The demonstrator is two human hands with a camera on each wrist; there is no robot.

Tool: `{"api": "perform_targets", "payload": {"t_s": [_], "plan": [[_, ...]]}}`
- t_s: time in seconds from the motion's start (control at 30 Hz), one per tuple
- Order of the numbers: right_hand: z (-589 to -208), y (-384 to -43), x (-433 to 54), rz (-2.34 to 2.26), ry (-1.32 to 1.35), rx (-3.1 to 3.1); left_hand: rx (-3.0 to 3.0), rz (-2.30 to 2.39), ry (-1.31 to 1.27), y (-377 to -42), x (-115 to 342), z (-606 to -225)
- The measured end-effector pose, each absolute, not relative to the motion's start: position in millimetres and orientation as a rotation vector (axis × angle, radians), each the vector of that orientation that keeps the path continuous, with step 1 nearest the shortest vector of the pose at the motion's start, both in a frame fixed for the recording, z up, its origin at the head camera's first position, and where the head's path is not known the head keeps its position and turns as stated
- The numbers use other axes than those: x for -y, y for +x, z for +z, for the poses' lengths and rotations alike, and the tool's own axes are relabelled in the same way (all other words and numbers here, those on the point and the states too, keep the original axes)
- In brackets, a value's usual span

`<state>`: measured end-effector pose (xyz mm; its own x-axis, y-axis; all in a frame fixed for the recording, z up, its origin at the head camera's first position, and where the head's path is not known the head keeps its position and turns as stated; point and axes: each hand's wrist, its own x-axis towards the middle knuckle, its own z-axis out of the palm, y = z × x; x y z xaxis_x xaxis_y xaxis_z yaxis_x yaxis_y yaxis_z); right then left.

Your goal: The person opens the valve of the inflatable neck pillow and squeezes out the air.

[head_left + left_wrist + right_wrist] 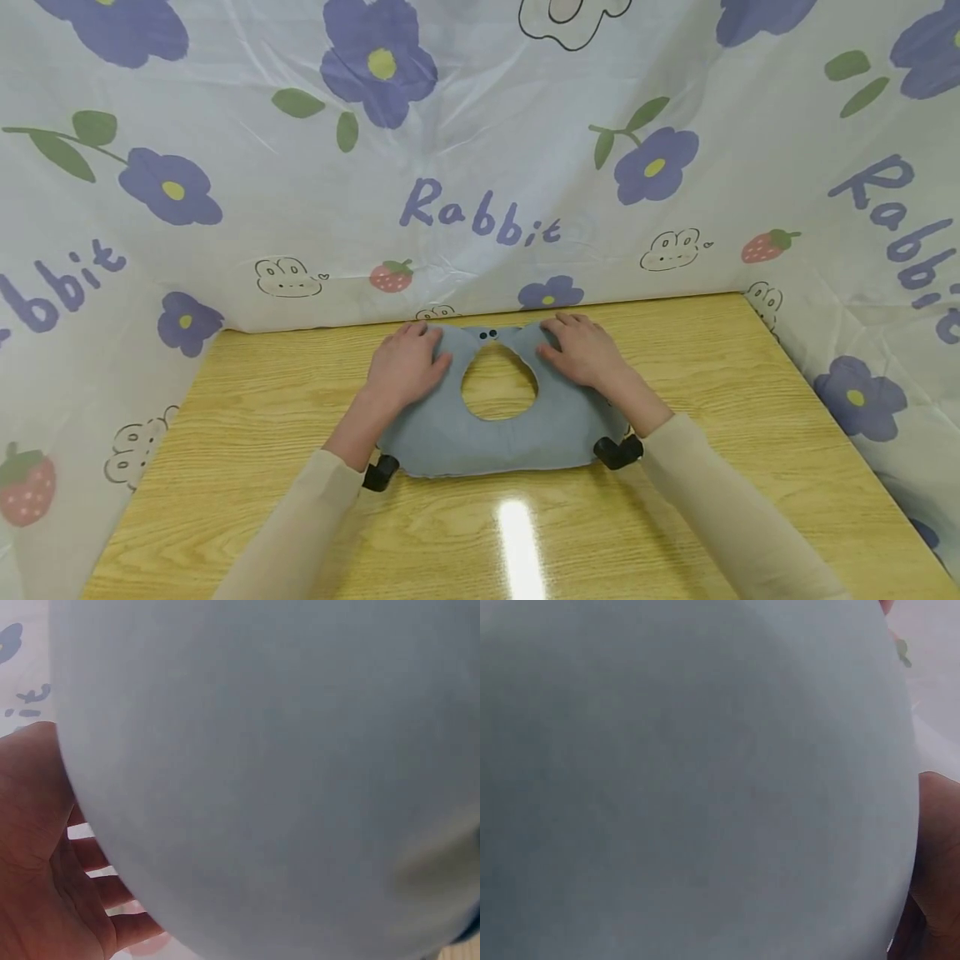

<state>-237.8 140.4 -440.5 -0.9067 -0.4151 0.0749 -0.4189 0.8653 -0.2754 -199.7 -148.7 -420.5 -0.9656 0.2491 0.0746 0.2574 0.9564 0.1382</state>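
Note:
A grey-blue U-shaped neck pillow (pixel 495 446) lies over the wooden table, its two ends pointing away from me. Two small dark snap buttons (pixel 488 335) show between those ends. My left hand (pixel 405 362) grips the left end, thumb on the upper face and fingers toward the far edge. On the opposite end, my right hand (pixel 585 350) holds in much the same way. The pillow (pixel 262 765) fills most of the left wrist view, the left fingers (pixel 90 855) passing behind its edge. In the right wrist view it hides most of the right hand (pixel 937 855).
The wood-grain table (pixel 285 375) extends to both sides and in front of the pillow. A white cloth (pixel 480 150) printed with flowers, strawberries and "Rabbit" stands behind and along both sides. Black wrist camera mounts (pixel 618 451) sit close to the pillow's lower corners.

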Motion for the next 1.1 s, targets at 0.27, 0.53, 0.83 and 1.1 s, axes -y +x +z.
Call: {"api": "perform_targets", "payload": {"t_s": [0.27,0.53,0.83,1.1], "plan": [[-438,-236,-144,0.468,0.658,3.011,3.033,-0.200,-0.408,-195,150,-414],[-433,-227,-148,0.484,0.672,2.984,3.002,-0.248,-0.417,-187,150,-412],[-429,-207,-156,0.485,0.741,2.935,2.936,-0.318,-0.446,-168,154,-407],[-437,-206,-156,0.469,0.723,2.933,2.942,-0.335,-0.443,-167,155,-414]]}}
